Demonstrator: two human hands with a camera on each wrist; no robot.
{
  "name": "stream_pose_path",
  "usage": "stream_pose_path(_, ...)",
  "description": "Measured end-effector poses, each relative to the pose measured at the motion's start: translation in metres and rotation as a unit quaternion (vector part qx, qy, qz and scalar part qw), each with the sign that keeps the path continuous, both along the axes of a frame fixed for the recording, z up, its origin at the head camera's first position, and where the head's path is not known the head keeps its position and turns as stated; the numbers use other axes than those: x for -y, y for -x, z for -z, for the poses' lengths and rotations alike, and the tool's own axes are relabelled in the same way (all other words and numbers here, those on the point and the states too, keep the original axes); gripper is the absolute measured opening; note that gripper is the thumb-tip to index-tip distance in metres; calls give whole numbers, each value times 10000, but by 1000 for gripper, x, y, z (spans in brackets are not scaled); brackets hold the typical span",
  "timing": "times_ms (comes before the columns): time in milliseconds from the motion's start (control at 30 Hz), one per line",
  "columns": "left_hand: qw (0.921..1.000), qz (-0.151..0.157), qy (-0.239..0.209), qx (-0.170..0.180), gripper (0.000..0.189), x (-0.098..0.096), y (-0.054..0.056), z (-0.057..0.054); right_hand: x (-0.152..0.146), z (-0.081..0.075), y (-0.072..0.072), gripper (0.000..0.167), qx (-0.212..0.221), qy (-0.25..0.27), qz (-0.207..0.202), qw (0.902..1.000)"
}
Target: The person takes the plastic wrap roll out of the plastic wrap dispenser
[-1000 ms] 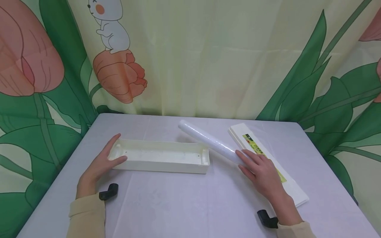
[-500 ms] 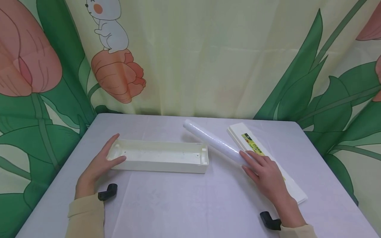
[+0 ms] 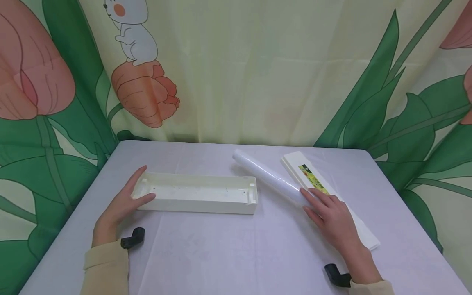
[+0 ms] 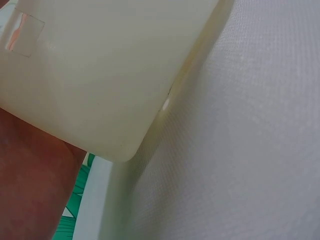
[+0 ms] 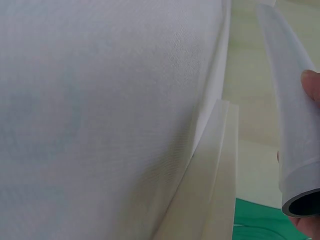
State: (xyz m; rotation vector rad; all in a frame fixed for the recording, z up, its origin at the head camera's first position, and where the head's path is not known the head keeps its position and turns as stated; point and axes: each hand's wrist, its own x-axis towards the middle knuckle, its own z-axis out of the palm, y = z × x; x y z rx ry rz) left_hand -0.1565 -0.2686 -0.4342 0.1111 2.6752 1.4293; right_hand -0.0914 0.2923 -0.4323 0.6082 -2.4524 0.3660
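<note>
My left hand grips the left end of a long white plastic box, thumb on its near side and fingers toward the far corner. The box is open at the top and sits on the table; in the left wrist view its pale end wall fills the upper left. My right hand holds the near end of a roll of cling film, which slants up to the far left. The right wrist view shows the roll's dark hollow core, with a fingertip on its side.
Right of the roll lies a flat white lid-like piece with a yellow-green label, partly behind my right hand. A white cloth covers the table. Behind it hangs a curtain printed with tulips and a small white animal.
The right hand and the cling film roll have shifted slightly to the right, away from the box. My left hand keeps its hold on the box.
</note>
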Motion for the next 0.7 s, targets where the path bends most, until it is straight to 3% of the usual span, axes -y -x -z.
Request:
stream_pose_path(133,10000,8,13,10,100,1,-1,0,-2,2,-1,59,80,-17,75,9999)
stream_pose_path(300,10000,14,2,15,100,1,-1,1,-3,3,-3,55,73,-46,108,9999)
stream_pose_path(433,10000,35,-26,-8,100,1,0,1,-4,4,-4,70,213,-74,291,9993)
stream_pose_path(700,10000,-10,-53,-16,100,2,0,1,-6,4,-7,67,250,-118,435,9987)
